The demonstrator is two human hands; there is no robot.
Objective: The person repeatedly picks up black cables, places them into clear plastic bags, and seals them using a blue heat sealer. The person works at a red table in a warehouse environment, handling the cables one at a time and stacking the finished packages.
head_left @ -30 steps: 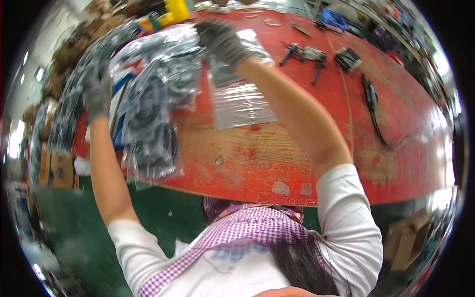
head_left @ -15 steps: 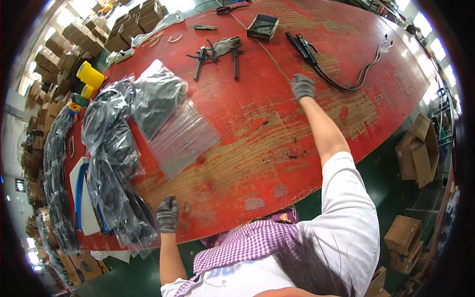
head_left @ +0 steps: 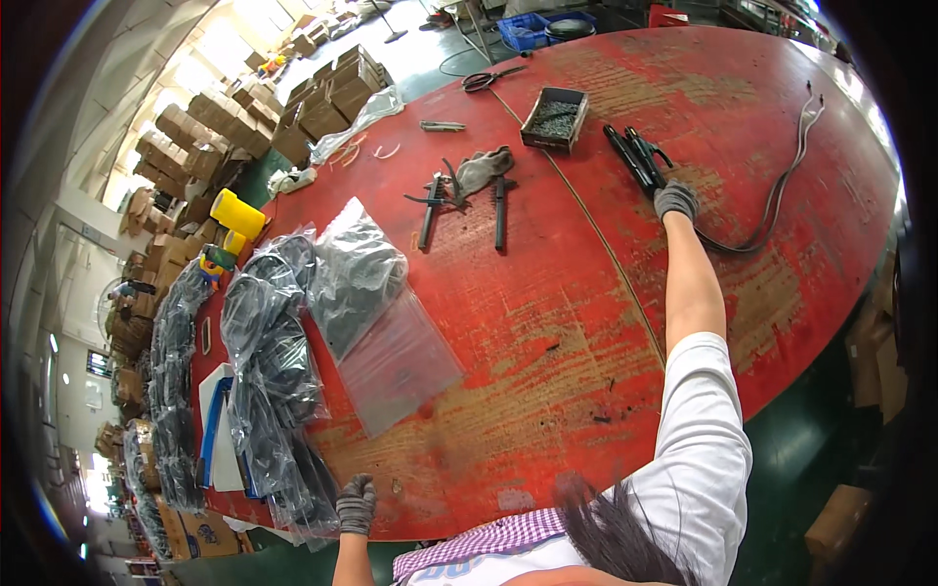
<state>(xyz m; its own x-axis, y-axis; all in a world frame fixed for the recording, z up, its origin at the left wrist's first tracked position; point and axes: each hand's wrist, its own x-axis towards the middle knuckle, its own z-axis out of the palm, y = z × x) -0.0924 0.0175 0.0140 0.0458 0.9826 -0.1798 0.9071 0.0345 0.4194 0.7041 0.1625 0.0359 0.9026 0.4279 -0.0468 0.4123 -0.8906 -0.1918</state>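
My right hand point(head_left: 676, 201), in a grey glove, reaches far over the red table. Its fingers are closed round the near end of a black tool with two tube-like arms point(head_left: 637, 161) and a side lever. A dark cable point(head_left: 772, 210) runs from that end and curves off to the right. My left hand point(head_left: 358, 504), gloved too, rests at the table's near edge with its fingers loosely spread and nothing visible in them. Beside it lie clear plastic bags of black coiled parts point(head_left: 278, 361). A flat clear bag point(head_left: 405, 381) lies farther in.
An open box of small metal pieces point(head_left: 554, 119) sits at the back, near scissors point(head_left: 479, 82). Two black clamp-like tools point(head_left: 431, 210) and a grey glove point(head_left: 483, 171) lie mid-table. A yellow roll point(head_left: 237, 214) stands at the left; cardboard boxes point(head_left: 332, 98) are stacked beyond.
My right hand has moved from bare table to the near end of the black two-armed tool and closed on it. My left hand stays by the near edge. The whole view has shifted.
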